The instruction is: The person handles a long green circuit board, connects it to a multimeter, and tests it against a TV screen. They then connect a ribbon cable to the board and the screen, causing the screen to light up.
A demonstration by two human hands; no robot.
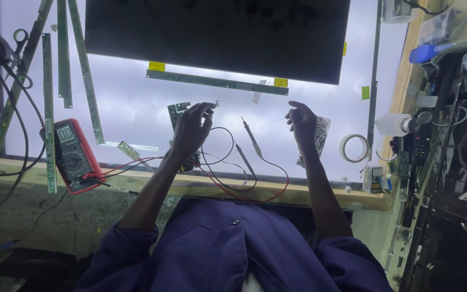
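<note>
Blue work jacket [228,249] nearest; small clear connector bit [217,103] is being pinched by left hand [192,130] fingertips over green circuit board [178,111]; right hand [302,123] is being held w/ fingers loosely curled, holding nothing, near crinkled foil piece [320,135].

Glowing white backlit panel [136,103] on a wooden-edged workbench [309,192], dim surroundings

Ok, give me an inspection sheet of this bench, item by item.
Surface: lit white backlight panel on a wooden bench edge; dark screen panel lies over its top.
Job's things: green circuit board under the left hand; small part pinched at its fingertips; two probes lying between the hands.
Clutter: red multimeter, tape roll, metal strips, foil-like piece.
Hands: left hand raised, pinching; right hand curled, empty as far as visible.
Cables: red and black leads loop from meter to probes.
Surroundings: cluttered dark shelf at right.
</note>
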